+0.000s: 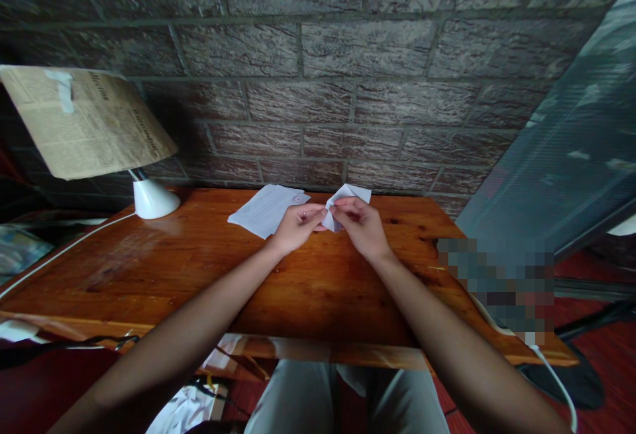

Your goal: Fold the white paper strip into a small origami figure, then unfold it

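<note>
Through the head camera, my only view, I have both hands together over the far part of the desk (199,281); the left hand (297,228) and the right hand (365,225) pinch one folded white paper (344,193) between thumbs and fingers, their fingertips close to meeting; the relation I would judge by is that the paper sits between the hands and a little beyond them, its longer line slanting from the thumbs up and away to the right; both hands touch it, yet the right lies nearer its larger, far part, whose flap opens towards the wall; one small part hangs below the fingertips; the finer folds are too small for me to tell.

Counting outward, I get one stack of printed sheets (263,212) on the desk, just beyond the left hand, its leaves overlapping too closely to number; one table lamp (156,201) at the left, its one shade (94,122) covered in newspaper print; two white cables, one running from the lamp (69,248) and one hanging at the right end (559,381); one pixelated patch (497,288) there, its contents hidden from me; one brick wall (368,50) behind everything.
</note>
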`<state>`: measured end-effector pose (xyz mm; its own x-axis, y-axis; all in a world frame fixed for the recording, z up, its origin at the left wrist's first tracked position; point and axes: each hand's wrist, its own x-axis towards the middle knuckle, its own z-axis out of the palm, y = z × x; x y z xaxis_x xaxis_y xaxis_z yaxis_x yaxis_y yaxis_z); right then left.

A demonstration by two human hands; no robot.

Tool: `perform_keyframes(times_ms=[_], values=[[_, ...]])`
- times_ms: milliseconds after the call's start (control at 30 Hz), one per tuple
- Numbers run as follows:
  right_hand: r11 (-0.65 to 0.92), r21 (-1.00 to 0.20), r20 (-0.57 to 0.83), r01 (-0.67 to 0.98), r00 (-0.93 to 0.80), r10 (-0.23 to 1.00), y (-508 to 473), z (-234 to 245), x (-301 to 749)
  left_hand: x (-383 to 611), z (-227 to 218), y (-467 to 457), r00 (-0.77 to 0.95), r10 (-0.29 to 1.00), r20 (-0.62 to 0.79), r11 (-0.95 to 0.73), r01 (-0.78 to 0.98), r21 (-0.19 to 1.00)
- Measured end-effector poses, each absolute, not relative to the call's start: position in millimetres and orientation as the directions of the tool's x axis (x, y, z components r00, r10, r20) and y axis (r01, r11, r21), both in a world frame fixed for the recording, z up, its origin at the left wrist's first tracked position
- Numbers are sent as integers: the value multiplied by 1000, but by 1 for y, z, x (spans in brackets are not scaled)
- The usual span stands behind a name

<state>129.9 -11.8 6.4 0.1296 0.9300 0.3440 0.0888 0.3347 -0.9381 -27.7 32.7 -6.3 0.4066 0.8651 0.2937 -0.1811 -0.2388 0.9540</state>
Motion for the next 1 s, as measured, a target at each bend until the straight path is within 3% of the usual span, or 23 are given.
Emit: perform_keyframes(times_ms=[400,700,1000], values=[[443,-867,480,230,142,866,-13,5,129,-27,-6,33,392,865,312,-247,-209,946],[527,-823,559,211,135,818,-12,7,130,-27,-6,34,429,854,294,-217,-220,951],[488,-852,517,192,154,842,-13,8,129,-27,0,27,429,857,286,-218,-201,955]])
